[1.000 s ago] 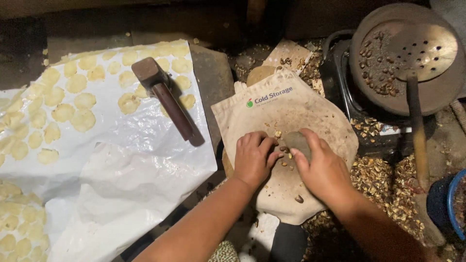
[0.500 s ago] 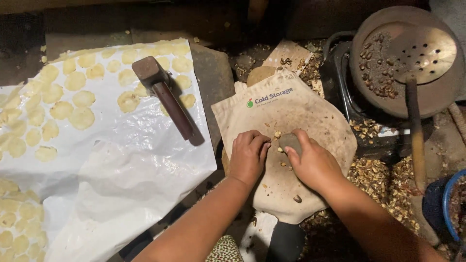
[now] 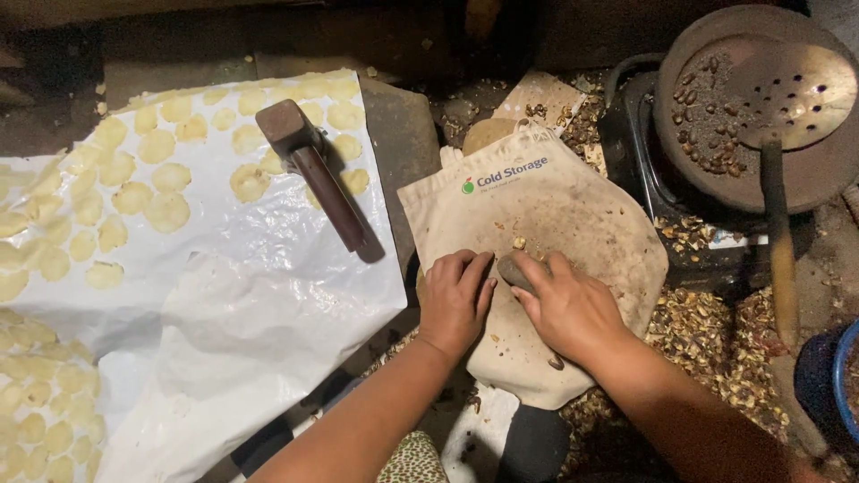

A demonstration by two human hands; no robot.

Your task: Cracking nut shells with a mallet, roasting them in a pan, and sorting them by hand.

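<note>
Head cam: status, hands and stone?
Left hand flat on cloth bag. Right hand grips small dark stone. Seed bits just ahead; wooden mallet apart on white sheet.

Blue bucket (image 3: 828, 380) cut off right

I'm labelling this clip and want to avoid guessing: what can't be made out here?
- Head view: the stone between left hand and right hand is mostly covered by fingers; shape unclear.
- What lies under the cloth bag is hidden by it.
- The blue tub is cut off by the right edge; contents unseen.
- Top of the picture is too dark to read.
</note>
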